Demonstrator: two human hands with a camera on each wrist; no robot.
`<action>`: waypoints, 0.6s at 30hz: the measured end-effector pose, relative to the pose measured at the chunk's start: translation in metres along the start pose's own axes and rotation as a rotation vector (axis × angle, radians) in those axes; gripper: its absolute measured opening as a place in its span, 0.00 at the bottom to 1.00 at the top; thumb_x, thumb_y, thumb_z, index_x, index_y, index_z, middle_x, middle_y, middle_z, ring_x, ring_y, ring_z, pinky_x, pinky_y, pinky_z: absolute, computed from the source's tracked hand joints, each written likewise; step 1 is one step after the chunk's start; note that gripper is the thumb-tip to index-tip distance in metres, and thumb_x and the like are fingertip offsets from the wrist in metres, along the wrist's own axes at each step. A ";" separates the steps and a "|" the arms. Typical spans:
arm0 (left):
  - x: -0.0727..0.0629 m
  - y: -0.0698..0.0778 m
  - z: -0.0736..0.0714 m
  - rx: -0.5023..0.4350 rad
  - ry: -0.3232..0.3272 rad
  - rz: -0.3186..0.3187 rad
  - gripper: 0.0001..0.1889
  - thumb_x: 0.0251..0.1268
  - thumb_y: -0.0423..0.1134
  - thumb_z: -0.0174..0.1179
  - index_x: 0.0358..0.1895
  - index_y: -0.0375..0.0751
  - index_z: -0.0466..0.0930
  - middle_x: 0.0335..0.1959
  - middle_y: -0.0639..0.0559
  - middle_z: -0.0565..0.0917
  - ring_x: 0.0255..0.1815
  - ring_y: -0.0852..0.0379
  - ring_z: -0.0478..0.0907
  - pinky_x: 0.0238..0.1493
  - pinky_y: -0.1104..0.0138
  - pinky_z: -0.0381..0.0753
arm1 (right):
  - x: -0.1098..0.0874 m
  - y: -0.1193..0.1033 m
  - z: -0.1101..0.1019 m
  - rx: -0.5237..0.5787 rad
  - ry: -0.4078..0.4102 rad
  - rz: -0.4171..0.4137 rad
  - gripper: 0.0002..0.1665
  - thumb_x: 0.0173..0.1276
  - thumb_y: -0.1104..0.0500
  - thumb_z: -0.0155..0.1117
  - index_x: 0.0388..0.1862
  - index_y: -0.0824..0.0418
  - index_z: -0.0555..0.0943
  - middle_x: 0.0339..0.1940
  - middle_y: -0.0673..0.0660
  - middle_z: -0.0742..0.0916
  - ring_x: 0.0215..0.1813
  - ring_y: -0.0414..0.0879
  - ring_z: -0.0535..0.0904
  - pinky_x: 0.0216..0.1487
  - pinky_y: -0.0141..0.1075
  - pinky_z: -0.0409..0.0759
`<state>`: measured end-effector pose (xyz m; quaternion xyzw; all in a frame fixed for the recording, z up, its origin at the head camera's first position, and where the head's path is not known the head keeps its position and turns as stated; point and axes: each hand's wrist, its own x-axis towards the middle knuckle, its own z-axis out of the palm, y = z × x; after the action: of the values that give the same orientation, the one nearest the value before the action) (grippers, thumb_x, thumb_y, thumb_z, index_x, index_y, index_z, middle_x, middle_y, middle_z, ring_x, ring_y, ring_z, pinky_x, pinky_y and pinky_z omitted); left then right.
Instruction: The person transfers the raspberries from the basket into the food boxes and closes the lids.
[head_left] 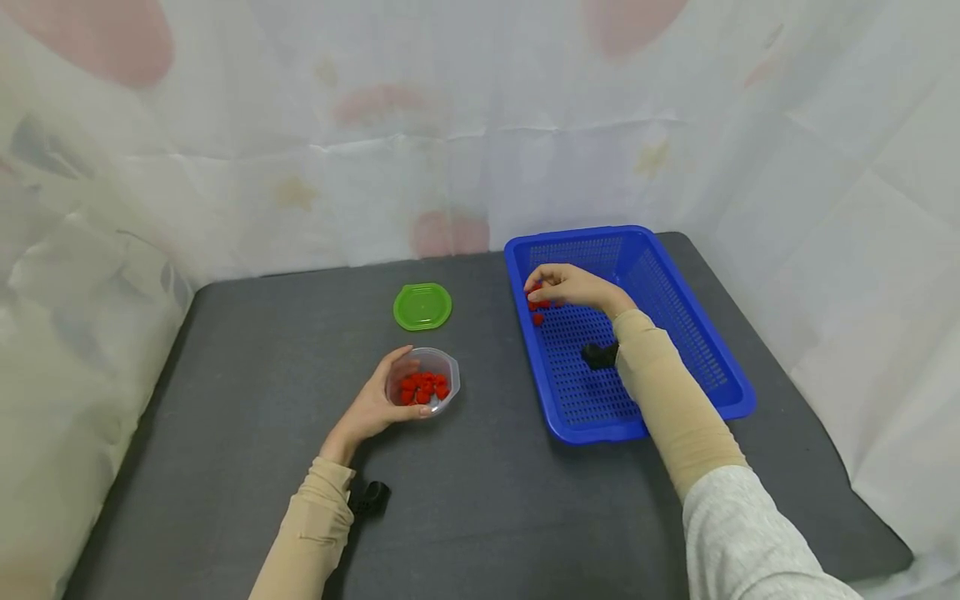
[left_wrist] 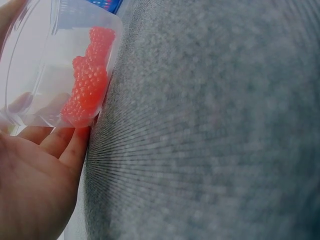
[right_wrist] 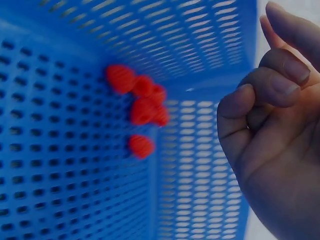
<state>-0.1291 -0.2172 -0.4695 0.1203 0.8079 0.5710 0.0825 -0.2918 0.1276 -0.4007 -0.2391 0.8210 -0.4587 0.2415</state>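
My left hand grips a clear plastic tub by its side, thumb at the near rim and fingers round the far side. Several red raspberries lie in the bottom of the tub, which is tilted in the left wrist view. Over the left part of a blue plastic basket is my right hand. Its fingers are loosely bent, and nothing shows between thumb and index finger in the right wrist view. Below it, several raspberries are grouped in a corner of the basket.
A green lid lies flat on the dark grey table, beyond the tub. White patterned sheeting hangs behind the table and along both sides. A black strap is at the right wrist, over the basket floor.
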 end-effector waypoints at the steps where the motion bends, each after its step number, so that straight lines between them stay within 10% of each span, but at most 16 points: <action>1: 0.001 -0.003 0.000 0.004 0.002 0.000 0.50 0.44 0.29 0.71 0.71 0.41 0.49 0.67 0.34 0.65 0.69 0.39 0.61 0.68 0.55 0.58 | 0.000 0.003 0.000 0.007 0.010 0.012 0.15 0.68 0.55 0.58 0.50 0.60 0.75 0.44 0.64 0.80 0.51 0.59 0.72 0.57 0.51 0.70; 18: 0.004 -0.024 -0.001 0.025 0.014 0.010 0.50 0.45 0.34 0.73 0.71 0.52 0.51 0.67 0.40 0.66 0.69 0.44 0.62 0.68 0.47 0.54 | 0.015 0.040 0.010 -0.219 0.047 0.132 0.15 0.68 0.56 0.58 0.50 0.61 0.75 0.54 0.61 0.77 0.50 0.52 0.69 0.51 0.44 0.67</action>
<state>-0.1359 -0.2246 -0.4915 0.1215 0.8150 0.5620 0.0722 -0.3042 0.1308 -0.4431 -0.1985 0.8857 -0.3548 0.2241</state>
